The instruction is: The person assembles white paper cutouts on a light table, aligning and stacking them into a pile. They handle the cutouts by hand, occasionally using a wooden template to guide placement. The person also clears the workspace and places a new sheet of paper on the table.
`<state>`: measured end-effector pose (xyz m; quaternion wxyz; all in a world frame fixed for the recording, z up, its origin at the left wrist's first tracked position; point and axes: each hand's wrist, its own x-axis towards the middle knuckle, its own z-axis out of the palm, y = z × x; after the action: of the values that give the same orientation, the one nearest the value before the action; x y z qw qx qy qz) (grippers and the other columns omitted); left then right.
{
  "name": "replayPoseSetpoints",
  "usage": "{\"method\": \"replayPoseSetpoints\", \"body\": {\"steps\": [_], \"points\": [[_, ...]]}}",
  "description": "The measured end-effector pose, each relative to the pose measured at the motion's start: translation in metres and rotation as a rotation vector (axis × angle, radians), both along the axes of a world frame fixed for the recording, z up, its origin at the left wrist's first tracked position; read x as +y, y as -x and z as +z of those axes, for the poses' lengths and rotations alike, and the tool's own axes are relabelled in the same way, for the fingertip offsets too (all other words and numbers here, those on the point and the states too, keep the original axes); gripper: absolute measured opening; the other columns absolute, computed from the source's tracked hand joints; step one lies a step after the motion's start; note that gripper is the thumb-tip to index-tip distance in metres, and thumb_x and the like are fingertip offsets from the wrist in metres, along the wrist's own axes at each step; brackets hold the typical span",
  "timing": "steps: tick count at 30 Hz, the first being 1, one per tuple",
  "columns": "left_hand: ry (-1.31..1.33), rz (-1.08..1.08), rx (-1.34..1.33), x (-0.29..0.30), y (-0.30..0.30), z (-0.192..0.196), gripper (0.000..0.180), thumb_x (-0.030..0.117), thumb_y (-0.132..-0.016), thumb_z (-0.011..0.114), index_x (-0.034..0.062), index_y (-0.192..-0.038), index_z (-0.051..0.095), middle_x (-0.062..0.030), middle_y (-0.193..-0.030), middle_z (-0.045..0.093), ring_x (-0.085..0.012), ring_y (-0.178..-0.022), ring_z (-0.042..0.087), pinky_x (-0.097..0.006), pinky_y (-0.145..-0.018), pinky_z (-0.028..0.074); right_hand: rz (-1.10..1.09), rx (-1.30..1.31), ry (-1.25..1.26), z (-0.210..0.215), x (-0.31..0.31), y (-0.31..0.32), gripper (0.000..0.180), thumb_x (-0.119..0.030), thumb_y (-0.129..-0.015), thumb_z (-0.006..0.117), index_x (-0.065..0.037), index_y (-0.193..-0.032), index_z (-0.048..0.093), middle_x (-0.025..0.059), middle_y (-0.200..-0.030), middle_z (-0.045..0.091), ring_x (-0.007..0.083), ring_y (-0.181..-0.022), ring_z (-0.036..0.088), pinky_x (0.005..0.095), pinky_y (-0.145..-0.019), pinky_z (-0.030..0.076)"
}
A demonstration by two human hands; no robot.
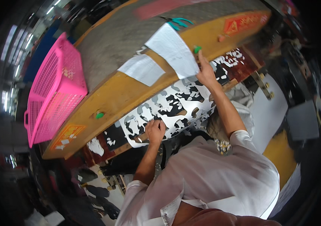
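A white sheet (174,121) full of irregular cut-out holes lies in front of me on a dark board, its near edge curling down toward my body. My left hand (155,131) is on the left part of this sheet, its fingers bent and closed on it. Farther right, my right hand (206,74) reaches up to the yellow beam of a machine, fingers stretched out. One fingertip is at a green push button (197,49), and no object shows in that hand. Another green button (99,115) sits at the beam's left end.
Two white papers (171,49) lie across the yellow beam (121,88). Beyond them are teal-handled pliers (179,23) on the grey machine top. A pink plastic basket (60,88) stands at the left. Small white cut pieces (232,58) lie on the reddish board's right end.
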<state>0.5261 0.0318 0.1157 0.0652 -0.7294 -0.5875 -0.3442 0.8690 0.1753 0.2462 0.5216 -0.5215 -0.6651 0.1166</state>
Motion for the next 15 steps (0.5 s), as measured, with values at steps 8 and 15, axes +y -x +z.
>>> {"method": "replayPoseSetpoints", "body": {"steps": [8,15], "points": [[0.039,-0.048,-0.082,-0.004,0.052,0.179,0.017,0.018,-0.082,0.068,0.0095,-0.068,0.065,-0.0102,-0.074,0.064,-0.0339,-0.077,0.066,-0.048,-0.069,0.053,0.149,-0.402,0.221,0.053,-0.112,0.051,0.032,-0.027,-0.095,0.068,-0.004,-0.115,0.075,0.0177,-0.107,0.073,0.0418,-0.098,0.065,0.052,-0.092,0.05],[0.084,-0.027,-0.146,-0.057,0.116,0.215,0.017,0.019,-0.086,0.067,0.0072,-0.073,0.067,-0.0112,-0.08,0.065,-0.0353,-0.083,0.067,-0.049,-0.072,0.055,0.064,-0.488,0.289,0.078,-0.168,0.143,0.034,-0.03,-0.094,0.067,-0.003,-0.109,0.079,0.0187,-0.104,0.075,0.04,-0.102,0.064,0.0515,-0.102,0.045]]}}
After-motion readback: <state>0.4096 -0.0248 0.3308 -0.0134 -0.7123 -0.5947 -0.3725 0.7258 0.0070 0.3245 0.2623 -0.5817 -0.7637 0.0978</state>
